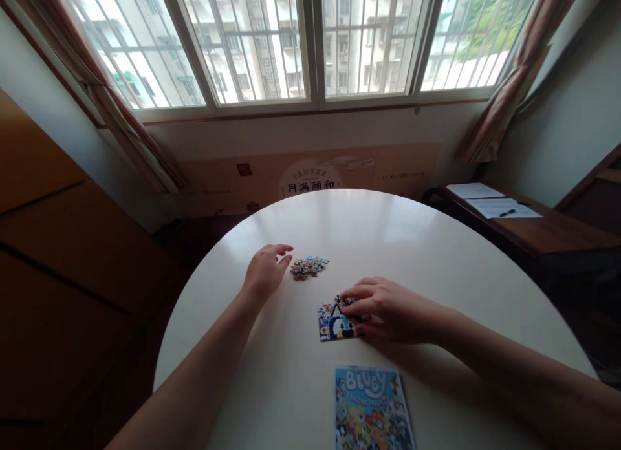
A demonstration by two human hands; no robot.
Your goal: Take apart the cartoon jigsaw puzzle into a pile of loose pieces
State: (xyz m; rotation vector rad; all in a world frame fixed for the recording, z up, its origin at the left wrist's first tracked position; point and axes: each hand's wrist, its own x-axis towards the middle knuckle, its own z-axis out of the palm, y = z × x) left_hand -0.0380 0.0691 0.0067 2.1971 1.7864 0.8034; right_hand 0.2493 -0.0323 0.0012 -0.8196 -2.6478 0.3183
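A partly joined jigsaw puzzle (pixel 334 326) lies flat on the white round table, showing a blue cartoon dog's face among many small figures. My right hand (pixel 388 308) rests over its right side, fingers apart and fingertips on or just above the pieces; its palm hides that edge. Whether a loose piece is under those fingers I cannot tell. My left hand (pixel 266 269) is beside a heap of loose puzzle pieces (pixel 308 267), its fingers stretched toward the heap with nothing visible in them. Nearer to me lies a picture sheet (pixel 371 408) titled "Bluey", cut off by the frame's lower edge.
The round table (pixel 436 256) has its far edge close to a printed cardboard panel (pixel 388 172) under the window. At the right, a dark wooden side table (pixel 557 233) carries papers (pixel 504 208) and a pen. A wooden cabinet (pixel 48 243) stands at the left.
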